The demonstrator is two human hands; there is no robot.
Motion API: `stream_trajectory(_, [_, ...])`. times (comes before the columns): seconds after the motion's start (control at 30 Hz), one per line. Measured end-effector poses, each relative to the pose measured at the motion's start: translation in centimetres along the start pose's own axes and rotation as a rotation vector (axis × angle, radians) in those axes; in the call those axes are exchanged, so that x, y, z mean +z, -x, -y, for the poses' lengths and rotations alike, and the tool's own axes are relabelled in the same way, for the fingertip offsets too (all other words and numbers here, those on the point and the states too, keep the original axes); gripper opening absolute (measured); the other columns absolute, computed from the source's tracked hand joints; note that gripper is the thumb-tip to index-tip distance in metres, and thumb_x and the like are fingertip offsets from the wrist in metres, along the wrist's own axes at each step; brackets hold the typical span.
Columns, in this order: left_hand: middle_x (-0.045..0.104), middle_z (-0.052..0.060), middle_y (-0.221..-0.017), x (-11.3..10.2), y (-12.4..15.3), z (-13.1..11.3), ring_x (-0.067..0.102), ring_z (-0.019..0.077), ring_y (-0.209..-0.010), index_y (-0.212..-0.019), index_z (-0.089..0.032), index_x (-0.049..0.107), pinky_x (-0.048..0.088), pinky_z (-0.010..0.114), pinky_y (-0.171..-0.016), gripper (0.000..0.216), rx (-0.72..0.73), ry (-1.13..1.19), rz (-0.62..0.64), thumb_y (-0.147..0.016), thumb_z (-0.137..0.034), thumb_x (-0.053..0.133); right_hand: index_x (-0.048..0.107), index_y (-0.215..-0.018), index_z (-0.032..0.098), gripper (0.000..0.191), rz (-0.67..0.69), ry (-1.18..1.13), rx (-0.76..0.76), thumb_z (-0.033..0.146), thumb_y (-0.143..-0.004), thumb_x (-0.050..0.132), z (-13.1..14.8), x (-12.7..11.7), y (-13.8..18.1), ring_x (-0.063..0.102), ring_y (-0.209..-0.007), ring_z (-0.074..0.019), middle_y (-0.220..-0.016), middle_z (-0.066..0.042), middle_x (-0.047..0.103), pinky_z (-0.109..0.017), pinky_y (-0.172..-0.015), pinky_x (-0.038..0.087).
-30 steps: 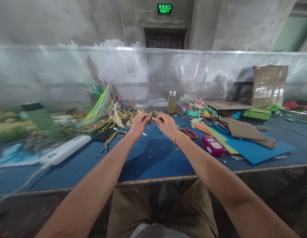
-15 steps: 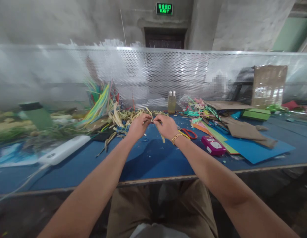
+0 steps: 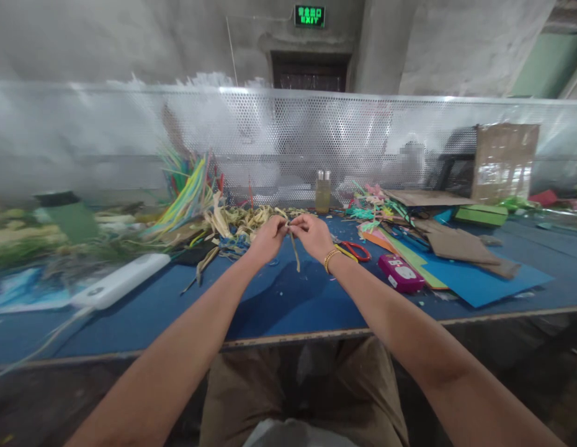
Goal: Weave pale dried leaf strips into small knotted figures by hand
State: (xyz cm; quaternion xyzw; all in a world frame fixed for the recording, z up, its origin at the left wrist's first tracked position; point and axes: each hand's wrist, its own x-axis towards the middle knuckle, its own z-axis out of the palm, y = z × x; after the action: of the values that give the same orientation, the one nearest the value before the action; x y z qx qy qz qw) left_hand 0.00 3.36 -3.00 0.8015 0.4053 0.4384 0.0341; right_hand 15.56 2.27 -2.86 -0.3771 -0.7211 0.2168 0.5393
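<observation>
A thin, pale strip (image 3: 295, 251) hangs above the worktop (image 3: 288, 310) from the fingertips, its long axis running downward, its free end pointing toward the person and slightly right. The left hand (image 3: 267, 238) and right hand (image 3: 313, 236) meet at its upper end, both pinching it, fingers curled, forearms angled inward. Dried husks (image 3: 242, 218) lie just beyond the left hand; scissors (image 3: 357, 251) and a magenta box (image 3: 400, 272) lie right of the right hand; a bottle (image 3: 322, 194) stands behind.
</observation>
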Motion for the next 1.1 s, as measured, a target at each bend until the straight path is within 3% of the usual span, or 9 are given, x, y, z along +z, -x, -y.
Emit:
stream_trajectory(0.2, [0.051,0.001,-0.076,-0.4,0.2,-0.1,0.048,0.0159,-0.072,-0.085,-0.02,0.047,0.036,0.028,-0.065,0.013,0.008,-0.036,-0.032,-0.089,-0.027,0.038,0.066,-0.082,0.02,0.008,0.013,0.182,-0.084,0.022,-0.081,0.058,0.4,-0.3,0.2,0.063,-0.077,-0.0145,-0.082,-0.001,0.069,-0.027,-0.075,0.046])
stream_trajectory(0.6, [0.055,0.003,-0.075,-1.7,0.3,-1.3,0.051,0.0185,-0.068,-0.095,-0.021,0.05,0.032,0.029,-0.06,0.019,0.027,-0.313,0.025,-0.093,-0.031,0.035,0.066,-0.08,0.019,0.019,-0.028,0.42,-0.162,0.027,-0.087,0.051,1.3,-0.7,0.4,0.058,-0.077,-0.0158,-0.08,-0.004,0.066,-0.026,-0.071,0.04])
stream_trajectory(0.8, [0.054,0.003,-0.076,-1.3,0.6,-1.3,0.051,0.019,-0.069,-0.09,-0.021,0.05,0.033,0.029,-0.062,0.02,0.052,-0.275,-0.032,-0.093,-0.033,0.033,0.067,-0.077,0.02,0.015,-0.037,0.355,-0.178,0.026,-0.084,0.055,1.5,-0.7,0.4,0.059,-0.077,-0.0152,-0.08,-0.002,0.067,-0.026,-0.072,0.041])
stream_trajectory(1.1, [0.04,-0.001,-0.063,-1.1,0.6,-1.1,0.041,0.0146,-0.063,-0.065,-0.02,0.036,0.032,0.027,-0.057,0.032,0.058,-0.042,-0.093,-0.092,-0.037,0.036,0.065,-0.075,0.019,0.016,0.02,0.178,-0.157,0.029,-0.083,0.056,1.4,-0.5,0.1,0.057,-0.069,-0.0116,-0.074,0.0,0.066,-0.023,-0.067,0.042])
